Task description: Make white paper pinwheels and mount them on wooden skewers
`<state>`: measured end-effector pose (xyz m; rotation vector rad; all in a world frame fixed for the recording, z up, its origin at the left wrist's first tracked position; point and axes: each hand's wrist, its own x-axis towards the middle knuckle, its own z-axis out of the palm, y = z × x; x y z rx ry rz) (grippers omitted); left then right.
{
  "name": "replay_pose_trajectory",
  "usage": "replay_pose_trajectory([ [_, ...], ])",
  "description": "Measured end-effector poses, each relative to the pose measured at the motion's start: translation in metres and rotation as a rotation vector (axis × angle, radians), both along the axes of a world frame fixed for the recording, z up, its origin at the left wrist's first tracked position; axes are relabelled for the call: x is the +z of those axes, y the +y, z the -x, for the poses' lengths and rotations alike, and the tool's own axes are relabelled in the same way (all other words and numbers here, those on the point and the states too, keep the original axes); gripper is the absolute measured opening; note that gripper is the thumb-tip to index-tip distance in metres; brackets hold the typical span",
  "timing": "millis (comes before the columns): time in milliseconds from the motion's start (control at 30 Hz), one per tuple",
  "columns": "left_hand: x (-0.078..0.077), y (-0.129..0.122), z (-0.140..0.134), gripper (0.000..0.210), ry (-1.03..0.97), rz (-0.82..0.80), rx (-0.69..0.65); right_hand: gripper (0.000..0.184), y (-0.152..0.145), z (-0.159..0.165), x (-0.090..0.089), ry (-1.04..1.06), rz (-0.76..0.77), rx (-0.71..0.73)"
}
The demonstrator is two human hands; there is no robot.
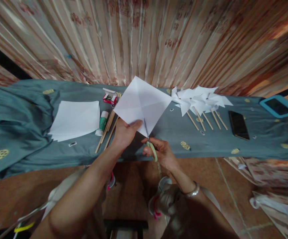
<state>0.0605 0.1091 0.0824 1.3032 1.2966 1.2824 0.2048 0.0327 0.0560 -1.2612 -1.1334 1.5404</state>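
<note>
My left hand [127, 132] grips a square sheet of white paper [144, 96] near its lower left edge, thumb on top. Creases cross at the middle of the sheet, and one corner points toward me. In my right hand [162, 151] is a pair of scissors [151, 149] with light green handles, fingers in the loops. Their blades reach in at the near corner, along the crease toward the centre. Just left of my left hand lie several thin wooden sticks [106, 131].
Left on the cloth-covered table [183, 129] are stacked white sheets [75, 118], a green-and-white glue stick [102, 123] and an open red box of pins [109, 97]. To the right lie several paper pinwheels [198, 99] on sticks, a black phone [238, 124] and a blue-framed tablet [279, 106].
</note>
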Motion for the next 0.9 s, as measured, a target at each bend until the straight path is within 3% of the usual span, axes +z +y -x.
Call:
replay_pose_trajectory([
  [433, 0.0054, -0.0006, 0.0007, 0.021, -0.011, 0.019, 0.023, 0.038, 0.0017, 0.0027, 0.0033, 0.063, 0.077, -0.027],
  [900, 0.0015, -0.0053, -0.0035, 0.027, -0.116, 0.079, -0.030, 0.041, 0.0034, 0.0019, -0.0011, 0.023, 0.009, -0.041],
])
